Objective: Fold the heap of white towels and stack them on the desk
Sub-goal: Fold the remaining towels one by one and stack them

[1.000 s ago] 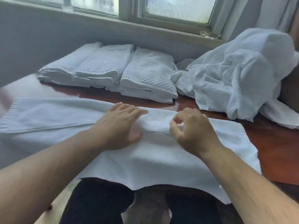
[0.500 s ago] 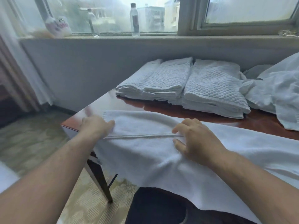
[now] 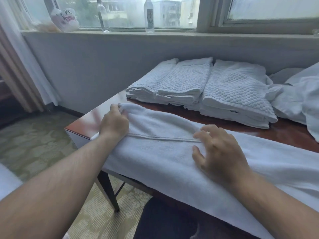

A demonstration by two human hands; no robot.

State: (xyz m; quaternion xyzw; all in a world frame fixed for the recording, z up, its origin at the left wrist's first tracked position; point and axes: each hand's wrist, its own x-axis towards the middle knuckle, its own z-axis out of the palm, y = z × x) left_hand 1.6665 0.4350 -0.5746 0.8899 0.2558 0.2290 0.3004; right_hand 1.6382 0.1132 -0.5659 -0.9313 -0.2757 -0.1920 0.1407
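Left hand (image 3: 114,123) grips towel (image 3: 164,152), stretched left-right across desk (image 3: 284,133).

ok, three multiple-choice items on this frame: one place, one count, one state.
1. Where are the folded towels? A) far side of the desk, by the wall B) on the floor C) on a chair
2. How many bottles stand on the windowsill? A) one B) two C) four
3. What is the left hand doing? A) lying flat on bare wood B) gripping the spread towel's end C) holding a bottle

1 A: stacks sit at the desk's back, by the wall. 2 B: two clear bottles show. 3 B: fingers curl round the towel's end.
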